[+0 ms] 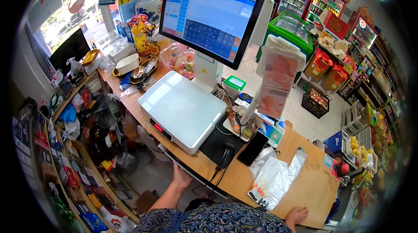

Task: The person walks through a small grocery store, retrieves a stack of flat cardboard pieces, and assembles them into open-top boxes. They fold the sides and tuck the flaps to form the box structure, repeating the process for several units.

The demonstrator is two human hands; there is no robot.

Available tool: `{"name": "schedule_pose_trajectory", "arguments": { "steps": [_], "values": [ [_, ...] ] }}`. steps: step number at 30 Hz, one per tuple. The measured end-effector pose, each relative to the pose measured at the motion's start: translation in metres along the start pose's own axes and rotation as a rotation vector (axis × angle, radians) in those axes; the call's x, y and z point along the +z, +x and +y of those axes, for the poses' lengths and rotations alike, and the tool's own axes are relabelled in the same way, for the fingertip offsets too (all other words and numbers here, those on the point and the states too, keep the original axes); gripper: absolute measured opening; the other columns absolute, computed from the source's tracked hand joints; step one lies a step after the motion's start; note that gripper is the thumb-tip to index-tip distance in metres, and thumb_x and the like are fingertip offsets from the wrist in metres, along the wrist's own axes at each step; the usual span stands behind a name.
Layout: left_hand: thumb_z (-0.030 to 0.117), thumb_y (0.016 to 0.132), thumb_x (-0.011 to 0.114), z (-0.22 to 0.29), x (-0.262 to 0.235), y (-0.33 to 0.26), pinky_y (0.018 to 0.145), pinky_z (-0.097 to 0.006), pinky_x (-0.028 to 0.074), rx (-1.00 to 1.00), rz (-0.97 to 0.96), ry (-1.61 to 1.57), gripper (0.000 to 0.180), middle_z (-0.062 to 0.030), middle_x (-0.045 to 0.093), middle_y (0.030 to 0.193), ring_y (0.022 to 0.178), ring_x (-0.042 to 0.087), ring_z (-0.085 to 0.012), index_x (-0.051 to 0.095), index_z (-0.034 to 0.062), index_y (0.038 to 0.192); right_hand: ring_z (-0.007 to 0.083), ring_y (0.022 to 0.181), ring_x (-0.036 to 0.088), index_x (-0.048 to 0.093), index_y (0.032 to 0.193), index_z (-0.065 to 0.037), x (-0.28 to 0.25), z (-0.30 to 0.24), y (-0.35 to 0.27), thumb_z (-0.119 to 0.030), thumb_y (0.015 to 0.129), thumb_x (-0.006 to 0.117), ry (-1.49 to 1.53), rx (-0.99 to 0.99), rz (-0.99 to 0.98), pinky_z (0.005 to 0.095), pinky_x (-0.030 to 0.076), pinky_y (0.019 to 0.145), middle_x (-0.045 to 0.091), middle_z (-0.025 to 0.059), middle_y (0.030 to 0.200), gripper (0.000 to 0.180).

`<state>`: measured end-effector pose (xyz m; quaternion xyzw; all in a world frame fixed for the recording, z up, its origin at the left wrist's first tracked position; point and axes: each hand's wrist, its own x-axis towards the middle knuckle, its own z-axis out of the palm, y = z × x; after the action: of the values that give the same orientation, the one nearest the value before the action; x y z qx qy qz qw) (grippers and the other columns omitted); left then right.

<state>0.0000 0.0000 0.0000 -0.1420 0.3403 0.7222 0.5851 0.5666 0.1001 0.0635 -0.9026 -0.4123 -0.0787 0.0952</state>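
My left hand (181, 178) is at the front edge of the wooden counter, below the white scale (183, 106), touching a dark drawer-like edge under the top. Its fingers are partly hidden there, so their grip cannot be made out. My right hand (298, 215) rests on the counter's near right corner, fingers lying on the wood and nothing held. Plastic bags (278, 180) lie flat to the left of that hand. Beside the bags is a black phone (253, 148), and a black handheld scanner (226, 154) with a cable sits between phone and scale.
A lit touchscreen (208, 17) stands behind the scale. Right of it rises a post with hanging pink-printed bags (277, 76). Shelves of packets (74, 176) line my left. Beyond the counter (311, 185) are a green freezer (289, 28), drink fridges and a black basket (315, 102).
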Motion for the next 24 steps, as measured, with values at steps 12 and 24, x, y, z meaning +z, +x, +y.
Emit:
{"name": "schedule_pose_trajectory", "arguments": {
  "steps": [12, 24],
  "values": [
    [0.062, 0.094, 0.032, 0.011, 0.027, 0.003, 0.108, -0.042, 0.031, 0.45, 0.274, 0.053, 0.07, -0.0088, 0.043, 0.141, 0.129, 0.04, -0.0261, 0.04, 0.008, 0.139, 0.0384, 0.116, 0.047, 0.053, 0.118, -0.002, 0.004, 0.002, -0.01, -0.016, 0.08, 0.059, 0.099, -0.059, 0.13, 0.0482, 0.039, 0.098, 0.052, 0.0209, 0.123, 0.04],
    [0.009, 0.095, 0.047, -0.077, 0.249, -0.044, 0.105, -0.036, 0.032, 1.483, -0.275, 1.193, 0.042, -0.0127, 0.043, 0.138, 0.124, 0.044, -0.0248, 0.042, -0.0024, 0.134, 0.0415, 0.133, 0.033, 0.052, 0.131, -0.009, 0.002, 0.009, -0.005, -0.035, 0.079, 0.062, 0.202, 0.043, 0.032, 0.0564, 0.024, 0.109, 0.039, 0.0238, 0.142, 0.059]
  ]
}}
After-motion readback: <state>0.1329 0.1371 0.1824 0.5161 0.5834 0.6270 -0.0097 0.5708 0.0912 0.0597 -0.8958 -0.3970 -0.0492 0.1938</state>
